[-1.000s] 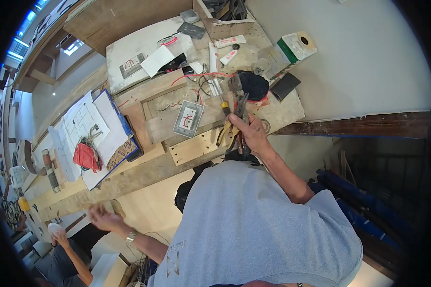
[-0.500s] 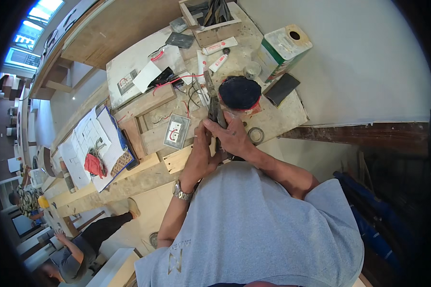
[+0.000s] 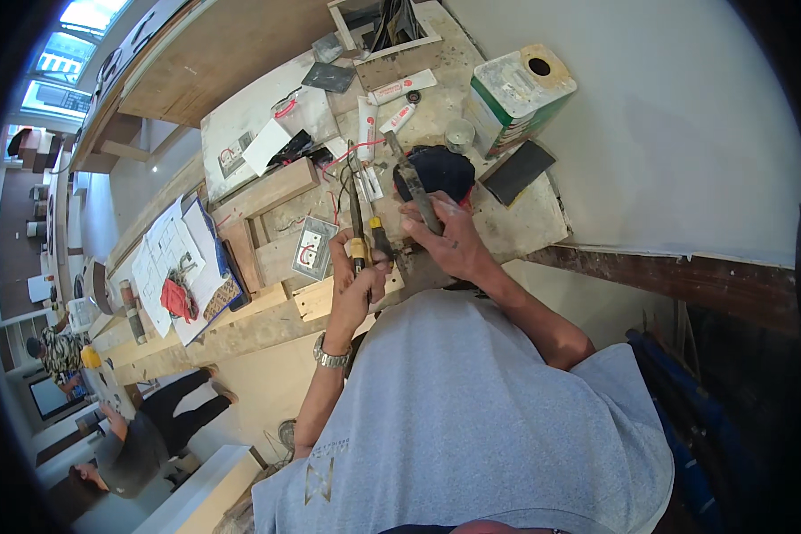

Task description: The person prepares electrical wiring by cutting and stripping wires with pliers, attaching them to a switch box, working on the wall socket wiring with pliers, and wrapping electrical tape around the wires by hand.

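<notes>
Scuffed grey flat tool (image 3: 414,182) gripped in R hand (image 3: 452,242) fingers; L hand (image 3: 354,289) fingers closed round yellow/blk-handled tools (image 3: 380,237). Lower ends hidden, exact kinds unclear.

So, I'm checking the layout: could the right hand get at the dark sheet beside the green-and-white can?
Probably yes: the right hand is near the dark sheet with nothing apparent between, though the long flat tool it holds may hamper grasping.

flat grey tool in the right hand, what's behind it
Behind the flat grey tool in the right hand is a dark rounded item with red at its edge. Tool and hand cover part of it; whatever lies beneath it is hidden.
</notes>
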Demonstrator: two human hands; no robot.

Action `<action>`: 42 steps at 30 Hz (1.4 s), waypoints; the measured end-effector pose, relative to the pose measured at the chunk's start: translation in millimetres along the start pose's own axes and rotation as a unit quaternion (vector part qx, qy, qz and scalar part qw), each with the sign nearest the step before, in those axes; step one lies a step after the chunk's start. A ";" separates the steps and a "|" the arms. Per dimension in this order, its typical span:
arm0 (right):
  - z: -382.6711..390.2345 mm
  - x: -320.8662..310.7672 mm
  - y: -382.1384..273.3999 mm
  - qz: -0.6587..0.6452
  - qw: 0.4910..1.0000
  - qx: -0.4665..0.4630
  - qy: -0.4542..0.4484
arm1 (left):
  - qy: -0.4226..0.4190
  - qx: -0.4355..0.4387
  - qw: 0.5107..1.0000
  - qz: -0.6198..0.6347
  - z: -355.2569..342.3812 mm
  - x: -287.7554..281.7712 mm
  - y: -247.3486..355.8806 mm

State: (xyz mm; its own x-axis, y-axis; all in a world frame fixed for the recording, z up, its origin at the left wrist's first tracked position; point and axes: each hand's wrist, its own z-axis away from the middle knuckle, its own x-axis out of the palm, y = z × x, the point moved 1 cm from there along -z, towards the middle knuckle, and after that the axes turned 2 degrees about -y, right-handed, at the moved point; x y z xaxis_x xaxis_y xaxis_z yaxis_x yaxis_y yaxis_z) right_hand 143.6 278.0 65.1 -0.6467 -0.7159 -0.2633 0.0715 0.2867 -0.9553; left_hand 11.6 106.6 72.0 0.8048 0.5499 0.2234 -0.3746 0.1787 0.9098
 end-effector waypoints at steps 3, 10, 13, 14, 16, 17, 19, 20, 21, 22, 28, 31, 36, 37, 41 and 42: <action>1.1 -9.5 3.0 0.024 1.000 -0.006 -0.014 | -0.034 -0.027 0.997 0.067 3.4 5.3 6.6; 2.7 -15.7 10.9 0.035 0.999 -0.008 -0.029 | -0.092 -0.036 0.989 0.113 14.2 19.4 25.5; 2.5 -19.8 12.2 0.037 0.999 -0.006 -0.027 | -0.082 -0.022 0.992 0.094 12.4 16.0 22.5; 2.3 -21.4 11.9 0.039 0.999 -0.007 -0.027 | -0.079 -0.014 0.995 0.059 11.8 13.0 21.3; 3.6 -21.8 14.5 0.036 0.999 -0.006 -0.025 | -0.074 -0.019 0.997 0.030 13.2 10.3 21.0; 4.6 -21.9 16.5 0.033 0.999 -0.006 -0.021 | -0.071 -0.023 0.997 0.000 13.6 9.8 20.1; 6.3 -23.0 19.4 0.042 0.999 -0.012 -0.020 | -0.056 -0.033 0.998 0.007 12.5 11.6 17.3; 6.9 -23.3 19.8 0.051 0.998 -0.019 -0.018 | -0.042 -0.043 0.998 0.013 12.0 11.9 15.8; 7.8 -23.5 19.0 0.050 0.998 -0.019 -0.018 | -0.042 -0.043 0.998 0.013 11.4 10.0 12.4; 8.6 -24.2 17.9 0.045 0.999 -0.014 -0.021 | -0.039 -0.039 0.997 0.057 9.6 7.7 8.6; 12.5 -22.9 27.3 0.068 0.997 -0.018 -0.020 | -0.061 -0.029 0.980 0.186 12.2 17.1 20.7; 13.8 -23.4 25.3 0.067 0.996 -0.045 -0.025 | -0.075 -0.035 0.968 0.239 9.7 18.8 26.5; 16.7 -23.3 21.4 0.091 0.993 -0.064 -0.037 | -0.091 -0.035 0.966 0.239 1.6 17.8 28.0; 16.5 -23.9 19.9 0.105 0.991 -0.075 -0.041 | -0.093 -0.040 0.967 0.233 1.0 18.2 28.2; 17.8 -22.1 23.4 0.123 0.987 -0.089 -0.048 | -0.099 -0.048 0.968 0.226 0.4 20.7 28.2; 18.0 -22.7 22.4 0.124 0.987 -0.089 -0.048 | -0.099 -0.048 0.968 0.226 0.7 21.3 28.4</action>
State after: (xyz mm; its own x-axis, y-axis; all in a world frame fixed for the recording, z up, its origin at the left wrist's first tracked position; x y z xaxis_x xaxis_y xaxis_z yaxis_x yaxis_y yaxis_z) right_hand 173.5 289.2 47.2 -0.5501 -0.6649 -0.5052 0.0776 0.5617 -0.8237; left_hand 18.4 122.8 102.9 0.6172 0.4244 0.6625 -0.7425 0.0357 0.6689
